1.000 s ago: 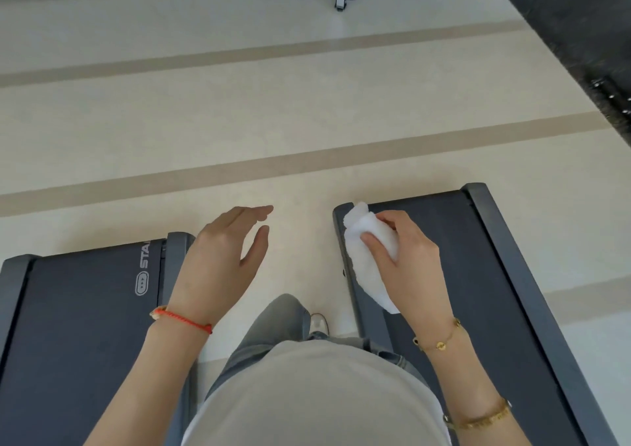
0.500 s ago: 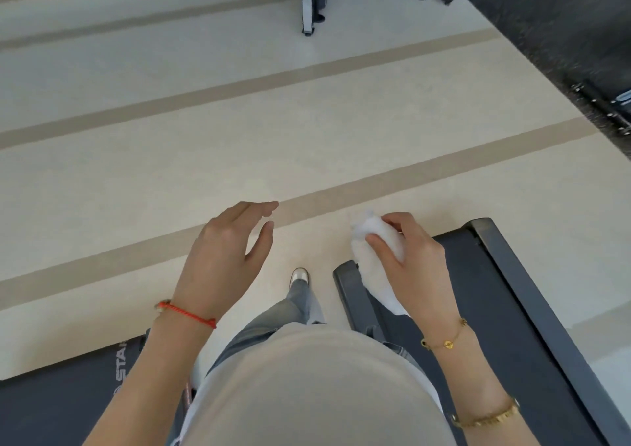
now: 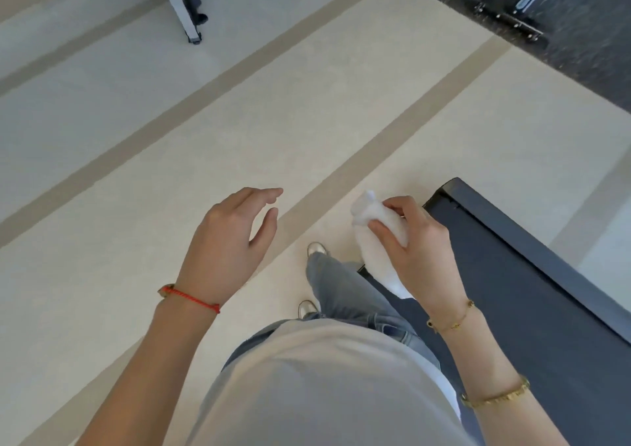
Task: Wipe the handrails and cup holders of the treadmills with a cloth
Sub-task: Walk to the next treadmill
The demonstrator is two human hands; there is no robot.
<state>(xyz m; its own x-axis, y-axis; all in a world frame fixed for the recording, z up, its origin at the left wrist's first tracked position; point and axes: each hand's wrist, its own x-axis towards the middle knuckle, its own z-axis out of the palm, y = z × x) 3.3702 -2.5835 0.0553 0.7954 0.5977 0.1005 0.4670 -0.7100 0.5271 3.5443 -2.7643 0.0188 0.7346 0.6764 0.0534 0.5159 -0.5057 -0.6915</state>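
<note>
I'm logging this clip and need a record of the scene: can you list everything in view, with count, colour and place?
cloth: one, white, bunched, held above the floor beside the treadmill's end.
treadmill: one, dark deck and frame, lower right; no handrails or cup holders in view.
floor: cream with tan stripes running diagonally; dark speckled flooring at top right.
equipment base: one, white and black, top left.
metal equipment parts: dark, top right, unclear what.
left hand: fingers relaxed, holds nothing; red cord bracelet on its wrist.
right hand: grips the cloth; two gold bracelets on its wrist and forearm.
</note>
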